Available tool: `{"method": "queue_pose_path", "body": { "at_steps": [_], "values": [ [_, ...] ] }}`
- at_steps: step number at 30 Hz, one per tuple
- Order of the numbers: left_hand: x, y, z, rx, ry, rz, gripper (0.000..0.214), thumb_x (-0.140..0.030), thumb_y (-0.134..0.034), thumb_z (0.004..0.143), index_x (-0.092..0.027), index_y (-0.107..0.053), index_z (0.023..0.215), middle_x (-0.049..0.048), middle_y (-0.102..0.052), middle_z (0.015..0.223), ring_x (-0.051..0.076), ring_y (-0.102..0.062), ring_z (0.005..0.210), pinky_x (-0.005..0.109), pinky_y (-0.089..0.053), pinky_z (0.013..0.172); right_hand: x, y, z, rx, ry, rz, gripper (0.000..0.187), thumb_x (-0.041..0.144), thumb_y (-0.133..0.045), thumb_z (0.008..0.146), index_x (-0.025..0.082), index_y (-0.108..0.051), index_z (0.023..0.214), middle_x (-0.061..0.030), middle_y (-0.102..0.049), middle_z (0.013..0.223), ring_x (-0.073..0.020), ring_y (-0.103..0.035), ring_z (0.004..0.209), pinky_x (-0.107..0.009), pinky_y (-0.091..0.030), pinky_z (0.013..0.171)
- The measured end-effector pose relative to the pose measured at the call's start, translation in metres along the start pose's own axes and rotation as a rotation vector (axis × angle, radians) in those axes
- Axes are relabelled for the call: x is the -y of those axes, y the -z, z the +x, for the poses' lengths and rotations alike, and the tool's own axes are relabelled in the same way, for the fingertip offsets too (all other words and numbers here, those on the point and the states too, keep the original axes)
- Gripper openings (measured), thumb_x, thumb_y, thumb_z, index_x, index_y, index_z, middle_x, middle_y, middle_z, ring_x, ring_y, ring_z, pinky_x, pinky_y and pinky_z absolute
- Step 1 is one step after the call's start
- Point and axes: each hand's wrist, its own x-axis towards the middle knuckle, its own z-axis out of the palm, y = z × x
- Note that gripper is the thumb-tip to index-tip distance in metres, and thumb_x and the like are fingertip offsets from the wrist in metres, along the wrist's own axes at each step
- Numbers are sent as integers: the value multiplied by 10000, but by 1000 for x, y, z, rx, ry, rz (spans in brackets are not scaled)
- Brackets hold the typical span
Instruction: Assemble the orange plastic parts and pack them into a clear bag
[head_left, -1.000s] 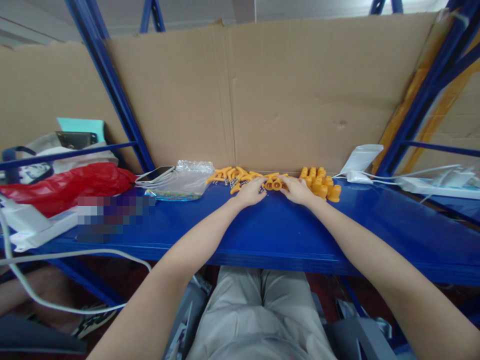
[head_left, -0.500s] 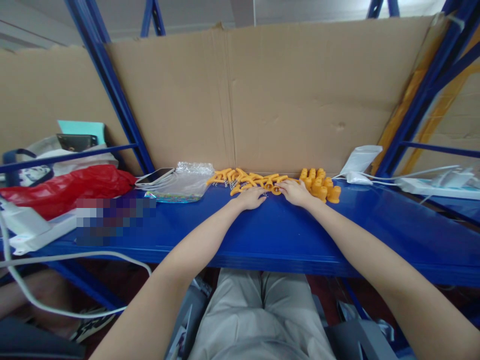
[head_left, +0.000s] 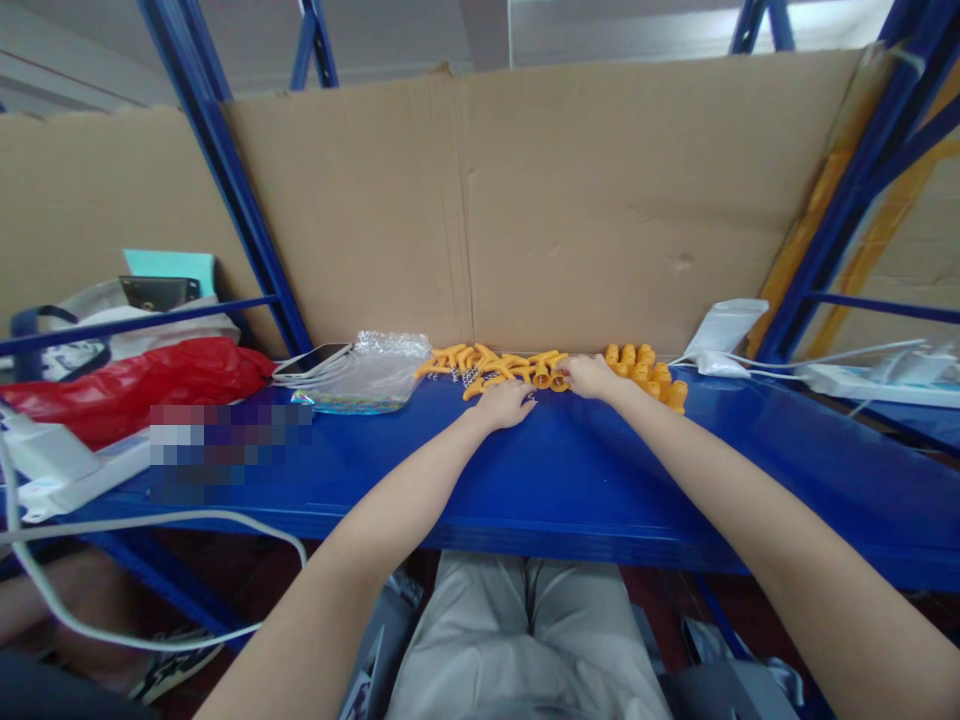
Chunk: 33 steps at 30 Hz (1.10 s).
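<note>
A loose heap of orange plastic pieces (head_left: 491, 361) with small metal chains lies at the back of the blue shelf (head_left: 570, 470). To its right stand several orange pieces upright in a cluster (head_left: 651, 374). My left hand (head_left: 507, 403) rests on the shelf just in front of the heap, fingers curled down; what is under them is hidden. My right hand (head_left: 591, 376) lies between heap and cluster, its fingers pinched at an orange piece (head_left: 553, 380).
A clear plastic bag (head_left: 375, 372) and a phone (head_left: 311, 358) lie left of the heap. Farther left are a red bag (head_left: 135, 382) and a white power strip (head_left: 56, 468). White pouches and cables (head_left: 721, 338) sit at right. Cardboard (head_left: 570, 200) backs the shelf.
The view has tilted slightly. My right hand has slid a little back and left toward the heap; my left hand stays almost where it was.
</note>
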Motion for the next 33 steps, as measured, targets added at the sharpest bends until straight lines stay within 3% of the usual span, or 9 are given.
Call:
{"method": "queue_pose_path", "body": {
  "at_steps": [3,8,13,19,23,33],
  "values": [
    [2,-1,1,-27,-40,-7,349,-285,-475,951,-202,-659,1235,94,-684,1278,235,-621,1208,381,-470,1059,4,-1,4,16,-44,3,371,140,-467,905,246,-688,1185,-104,-710,1230,-283,-623,1170,-454,-421,957],
    [7,-6,4,-28,-102,-36,362,-220,-435,956,-226,-667,1233,68,-669,1303,215,-603,1229,366,-454,1076,11,-13,-4,-124,9,-56,381,125,-389,940,188,-687,1169,-143,-697,1244,-289,-593,1191,-500,-342,1021],
    [9,-9,8,-31,-53,-34,331,-218,-433,948,-201,-671,1178,107,-674,1217,238,-612,1176,391,-478,1035,10,-14,-14,-196,9,-71,392,140,-339,955,143,-701,1105,-190,-703,1189,-301,-599,1166,-517,-298,1040],
    [5,-7,7,-51,-12,-22,234,-223,-465,939,-214,-665,1060,90,-671,1121,242,-614,1129,411,-494,1005,7,-20,-16,-190,-12,-45,390,178,-350,976,128,-636,1237,-195,-654,1290,-310,-573,1220,-549,-282,1093],
    [1,-4,5,-65,26,-37,192,-193,-500,925,-201,-664,1026,109,-672,1133,265,-610,1142,435,-487,1009,11,-28,-14,-217,29,-9,416,201,-390,973,144,-564,1346,-188,-583,1398,-310,-526,1285,-593,-221,1141],
    [3,3,5,-156,6,-77,197,-178,-495,929,-196,-677,1002,89,-703,1109,238,-624,1116,418,-488,1019,28,-37,-12,-291,184,7,415,146,-356,940,156,-598,1277,-169,-599,1379,-295,-505,1302,-612,-150,1178]
  ]
}}
